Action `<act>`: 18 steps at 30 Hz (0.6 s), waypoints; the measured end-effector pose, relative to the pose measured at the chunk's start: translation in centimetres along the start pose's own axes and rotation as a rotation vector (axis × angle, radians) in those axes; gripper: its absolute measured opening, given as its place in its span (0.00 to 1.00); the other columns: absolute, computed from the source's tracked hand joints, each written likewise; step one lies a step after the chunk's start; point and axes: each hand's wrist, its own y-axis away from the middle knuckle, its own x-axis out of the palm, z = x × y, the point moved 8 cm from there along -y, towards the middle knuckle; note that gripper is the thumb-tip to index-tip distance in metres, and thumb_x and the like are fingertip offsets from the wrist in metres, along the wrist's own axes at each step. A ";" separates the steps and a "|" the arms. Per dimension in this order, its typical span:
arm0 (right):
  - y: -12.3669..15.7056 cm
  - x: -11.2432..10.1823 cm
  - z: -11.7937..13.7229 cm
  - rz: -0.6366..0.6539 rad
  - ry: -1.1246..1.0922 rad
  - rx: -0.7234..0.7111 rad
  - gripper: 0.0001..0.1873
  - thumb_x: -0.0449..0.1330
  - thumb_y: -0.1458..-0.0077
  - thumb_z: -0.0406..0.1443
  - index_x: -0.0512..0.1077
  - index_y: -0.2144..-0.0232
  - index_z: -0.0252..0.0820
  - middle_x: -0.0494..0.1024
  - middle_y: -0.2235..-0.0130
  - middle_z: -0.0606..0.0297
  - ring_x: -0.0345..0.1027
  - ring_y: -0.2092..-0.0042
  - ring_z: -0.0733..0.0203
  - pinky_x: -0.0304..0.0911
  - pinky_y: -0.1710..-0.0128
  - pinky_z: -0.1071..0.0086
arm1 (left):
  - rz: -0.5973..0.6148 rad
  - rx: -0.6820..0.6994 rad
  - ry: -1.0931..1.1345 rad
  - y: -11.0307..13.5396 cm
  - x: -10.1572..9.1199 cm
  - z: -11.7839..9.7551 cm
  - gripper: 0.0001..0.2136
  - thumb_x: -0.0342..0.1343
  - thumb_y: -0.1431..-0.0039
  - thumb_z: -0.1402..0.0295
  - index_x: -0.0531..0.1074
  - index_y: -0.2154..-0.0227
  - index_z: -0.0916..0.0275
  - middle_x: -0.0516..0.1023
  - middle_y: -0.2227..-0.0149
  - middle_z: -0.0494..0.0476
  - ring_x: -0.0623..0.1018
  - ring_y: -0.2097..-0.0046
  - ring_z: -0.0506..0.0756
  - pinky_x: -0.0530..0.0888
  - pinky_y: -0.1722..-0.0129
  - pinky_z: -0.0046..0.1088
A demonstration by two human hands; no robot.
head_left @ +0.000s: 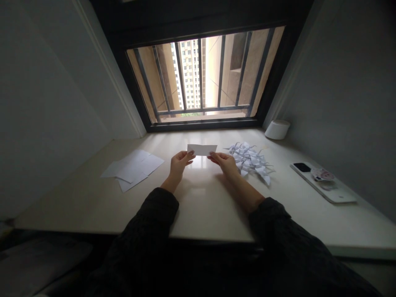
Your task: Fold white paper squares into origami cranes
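Note:
A small white folded paper (pixel 201 149) is held up over the middle of the pale desk (pixel 201 206). My left hand (pixel 179 163) pinches its left lower corner, and my right hand (pixel 225 162) pinches its right lower corner. Both hands have their fingers closed on the paper. Dark sleeves cover both forearms.
A loose stack of white sheets (pixel 133 169) lies to the left. A heap of folded white paper cranes (pixel 252 161) sits right of my right hand. A white phone (pixel 323 181) lies at the right, a white round container (pixel 277 129) in the back corner, a barred window (pixel 202 78) behind.

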 end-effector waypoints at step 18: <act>0.6 -0.2 -0.5 -0.141 -0.216 -0.008 0.19 0.73 0.68 0.39 0.74 0.70 0.40 0.81 0.72 0.65 0.75 0.69 0.62 0.71 0.59 0.66 | -0.086 -0.053 0.230 0.7 0.0 1.5 0.24 0.70 0.65 0.68 0.65 0.63 0.61 0.77 0.71 0.51 0.77 0.67 0.50 0.73 0.57 0.33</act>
